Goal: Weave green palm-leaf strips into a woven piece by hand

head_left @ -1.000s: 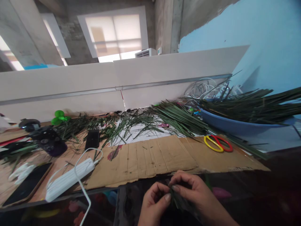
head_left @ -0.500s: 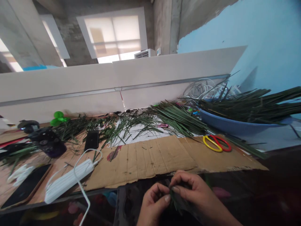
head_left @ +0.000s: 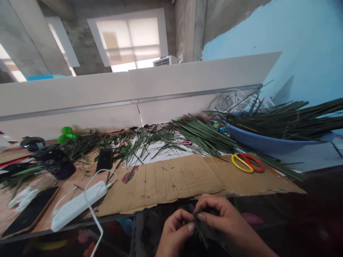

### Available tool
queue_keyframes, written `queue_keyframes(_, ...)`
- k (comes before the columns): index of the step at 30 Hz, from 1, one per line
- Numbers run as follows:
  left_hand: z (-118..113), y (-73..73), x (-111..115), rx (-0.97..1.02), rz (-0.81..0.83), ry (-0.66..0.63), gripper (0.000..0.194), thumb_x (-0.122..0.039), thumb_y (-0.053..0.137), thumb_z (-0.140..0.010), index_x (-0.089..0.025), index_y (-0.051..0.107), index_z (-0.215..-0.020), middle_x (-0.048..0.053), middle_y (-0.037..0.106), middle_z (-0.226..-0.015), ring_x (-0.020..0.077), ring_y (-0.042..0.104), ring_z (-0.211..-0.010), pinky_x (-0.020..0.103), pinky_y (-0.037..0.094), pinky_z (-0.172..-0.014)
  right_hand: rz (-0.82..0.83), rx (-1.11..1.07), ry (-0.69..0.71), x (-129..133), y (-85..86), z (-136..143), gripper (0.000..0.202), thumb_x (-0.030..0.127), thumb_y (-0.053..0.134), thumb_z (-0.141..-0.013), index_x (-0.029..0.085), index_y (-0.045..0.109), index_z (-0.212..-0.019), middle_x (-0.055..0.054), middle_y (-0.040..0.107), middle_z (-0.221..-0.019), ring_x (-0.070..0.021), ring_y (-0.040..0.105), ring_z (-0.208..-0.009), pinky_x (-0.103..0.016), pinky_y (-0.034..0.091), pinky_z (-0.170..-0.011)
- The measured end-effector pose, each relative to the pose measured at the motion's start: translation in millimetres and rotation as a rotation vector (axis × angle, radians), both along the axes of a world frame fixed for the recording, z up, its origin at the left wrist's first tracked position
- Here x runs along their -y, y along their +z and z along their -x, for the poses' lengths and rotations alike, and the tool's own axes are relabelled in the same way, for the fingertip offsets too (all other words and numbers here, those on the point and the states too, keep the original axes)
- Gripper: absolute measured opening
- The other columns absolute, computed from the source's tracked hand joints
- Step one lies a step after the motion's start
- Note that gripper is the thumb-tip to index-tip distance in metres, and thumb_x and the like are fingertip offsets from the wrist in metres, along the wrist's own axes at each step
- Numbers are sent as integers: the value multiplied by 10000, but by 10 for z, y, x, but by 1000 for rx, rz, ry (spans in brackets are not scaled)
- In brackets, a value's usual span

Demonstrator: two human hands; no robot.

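Observation:
My left hand (head_left: pixel 178 230) and my right hand (head_left: pixel 218 216) meet low in the view, just off the table's front edge. Between their pinched fingertips is a small piece made of dark green leaf strips (head_left: pixel 199 232), whose ends hang down. Its shape is hard to make out against the dark background. Beyond the hands, a flat cardboard sheet (head_left: pixel 166 182) lies along the table edge, with scraps of green on it. Scissors (head_left: pixel 248 163) with one yellow and one red handle rest on its right part.
A pile of long green leaves (head_left: pixel 203 134) lies behind the cardboard. More leaves fill a blue basin (head_left: pixel 268 142) at right. On the left are a white power strip (head_left: pixel 79 205) with its cable, a phone (head_left: pixel 30 210), a smaller black phone (head_left: pixel 104 159) and a dark cup (head_left: pixel 55 162).
Both hands stay almost in place, with only a slight shift of the fingers. The hanging leaf ends have moved a little.

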State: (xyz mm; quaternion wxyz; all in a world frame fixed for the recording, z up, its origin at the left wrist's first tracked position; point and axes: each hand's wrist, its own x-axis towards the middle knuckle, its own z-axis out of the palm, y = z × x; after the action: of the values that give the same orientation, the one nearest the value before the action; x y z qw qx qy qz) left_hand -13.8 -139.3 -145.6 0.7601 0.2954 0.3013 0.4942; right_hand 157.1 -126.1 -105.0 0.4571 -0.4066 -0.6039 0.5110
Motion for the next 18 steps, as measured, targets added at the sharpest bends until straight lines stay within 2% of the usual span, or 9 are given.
queue_keyframes(8,16,-13,-4,-67,-32,16,395,-402,931,-544,-132,684,-692,-12,592,-597,84,479,-554,212,328,-586,-82,99,-24,15,44,9,138,298,679,-779,189,704,-698,-24,614,-713,-189,552,-690,-290,405,-627)
queue_keyframes(13,24,-40,-8,-77,-46,-11,403,-424,920,-559,-136,677,-701,-6,594,-611,87,461,-560,216,327,-584,-138,190,-13,5,55,10,77,196,622,-761,190,672,-702,-18,622,-720,-184,565,-694,-287,409,-634)
queue_keyframes(18,11,52,15,-191,-92,49,420,-486,883,-611,-144,658,-702,-22,567,-625,95,448,-600,214,336,-609,-223,240,-62,9,13,45,85,183,582,-749,197,644,-693,-11,607,-707,-178,565,-676,-279,403,-600)
